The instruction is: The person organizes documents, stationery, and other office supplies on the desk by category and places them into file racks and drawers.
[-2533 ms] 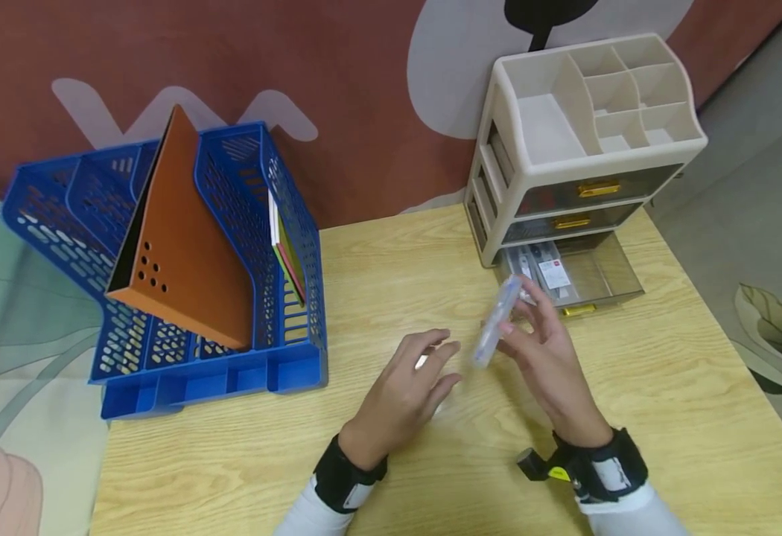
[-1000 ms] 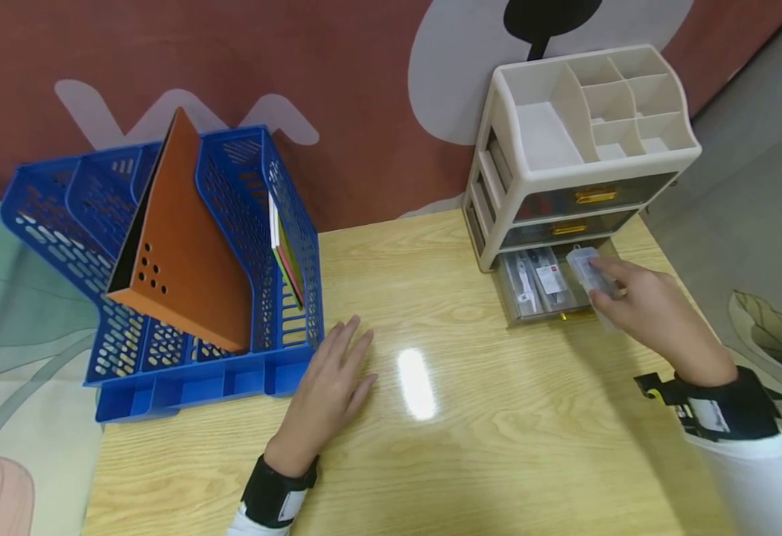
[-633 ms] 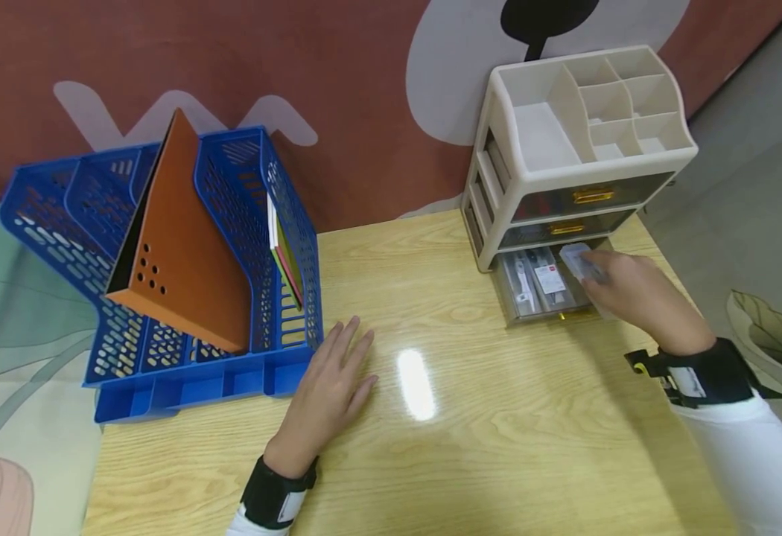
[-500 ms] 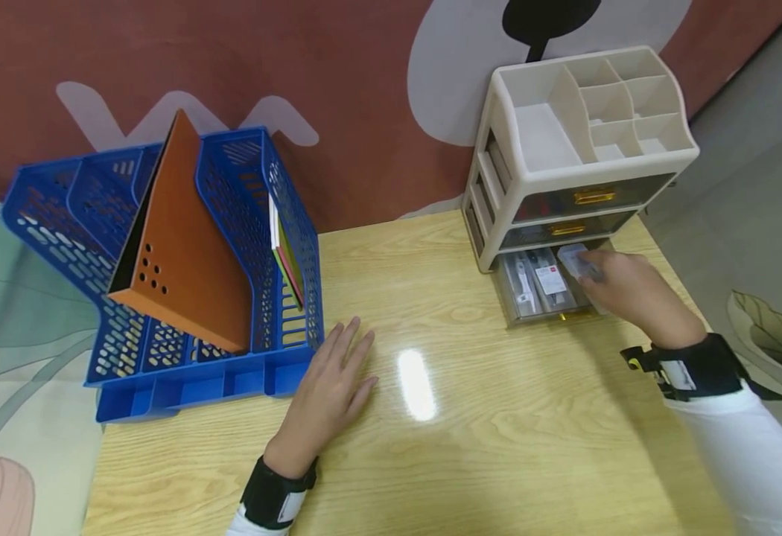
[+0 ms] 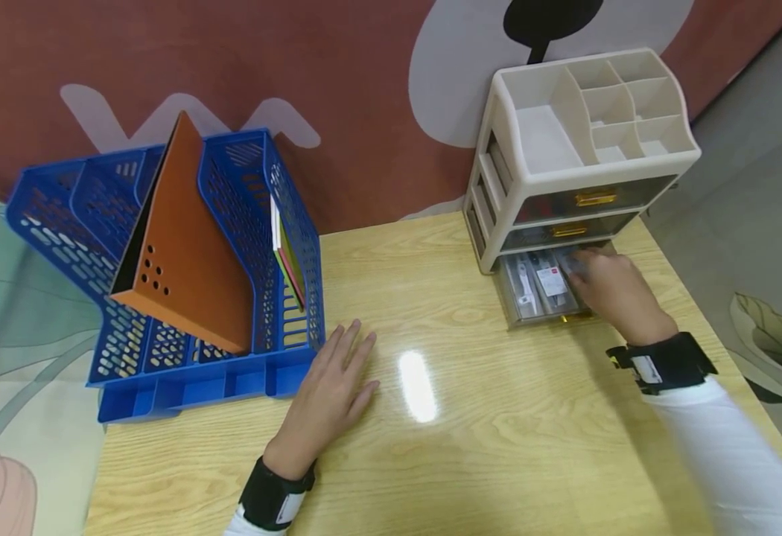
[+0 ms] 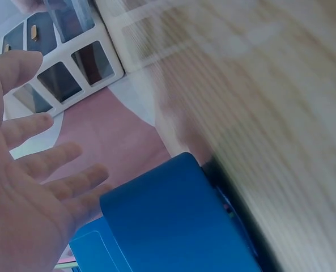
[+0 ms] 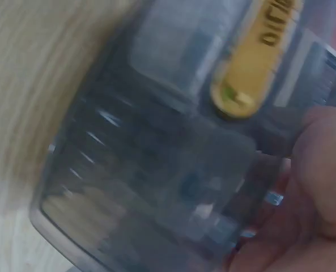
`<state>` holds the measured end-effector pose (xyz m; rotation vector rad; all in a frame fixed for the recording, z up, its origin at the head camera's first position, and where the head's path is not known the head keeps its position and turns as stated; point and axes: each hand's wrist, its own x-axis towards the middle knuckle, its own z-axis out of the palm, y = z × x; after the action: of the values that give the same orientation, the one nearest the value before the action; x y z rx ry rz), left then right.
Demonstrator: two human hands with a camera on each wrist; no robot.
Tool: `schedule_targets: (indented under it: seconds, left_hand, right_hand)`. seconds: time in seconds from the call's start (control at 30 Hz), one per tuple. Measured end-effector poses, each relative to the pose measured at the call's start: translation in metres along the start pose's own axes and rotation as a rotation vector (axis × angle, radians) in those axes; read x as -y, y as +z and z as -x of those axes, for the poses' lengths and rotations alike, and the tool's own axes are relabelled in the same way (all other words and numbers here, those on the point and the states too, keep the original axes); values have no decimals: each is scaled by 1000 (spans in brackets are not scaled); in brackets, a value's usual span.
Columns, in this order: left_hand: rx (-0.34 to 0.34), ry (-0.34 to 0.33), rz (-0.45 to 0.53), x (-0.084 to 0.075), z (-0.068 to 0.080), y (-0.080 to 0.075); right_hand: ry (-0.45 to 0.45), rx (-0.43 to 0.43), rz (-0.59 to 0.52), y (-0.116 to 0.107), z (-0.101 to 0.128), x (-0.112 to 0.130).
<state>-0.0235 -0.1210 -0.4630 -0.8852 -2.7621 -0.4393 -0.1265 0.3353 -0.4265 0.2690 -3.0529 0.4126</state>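
My right hand (image 5: 619,294) reaches into the pulled-out bottom drawer (image 5: 517,321) of a cream desktop cabinet, pinching a clear plastic case (image 5: 567,259). Most of that case is hidden under the fingers. Left of it in the drawer lie a white-labelled packet (image 5: 552,282) and other clear packs. In the right wrist view, the smoky see-through drawer shows its gold handle (image 7: 250,62), with my thumb (image 7: 326,170) at its right. My left hand (image 5: 324,406) lies palm down on the table, fingers extended and spread, beside the blue file rack (image 5: 290,372).
The cream cabinet (image 5: 532,179) has two closed upper drawers and a divided top tray. An orange folder (image 5: 193,253) leans in the blue rack, and thin booklets (image 5: 287,253) stand in its right slot. Wooden table (image 5: 471,447) lies between rack and cabinet.
My right hand has carried the clear case from mid-table to the drawer and down inside it, moving slightly left lately. My left hand went to the rack's side and stays there.
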Motion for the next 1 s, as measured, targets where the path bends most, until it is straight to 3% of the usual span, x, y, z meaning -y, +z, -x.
schedule_targets:
  seconds: [0.4,0.7,0.8,1.0]
  left_hand:
    - [-3,-7,14,0,2,3]
    - [0,-16,20,0,0,4]
    - [10,-26,18,0,-1,5]
    - [20,-38,19,-1,-7,5]
  right_hand:
    - [60,81,-87,15,-7,-4]
    - [89,103,-101,7,-1,0]
    - [83,44,-103,2,9,4]
    - [9,-208,-105,-5,32,14]
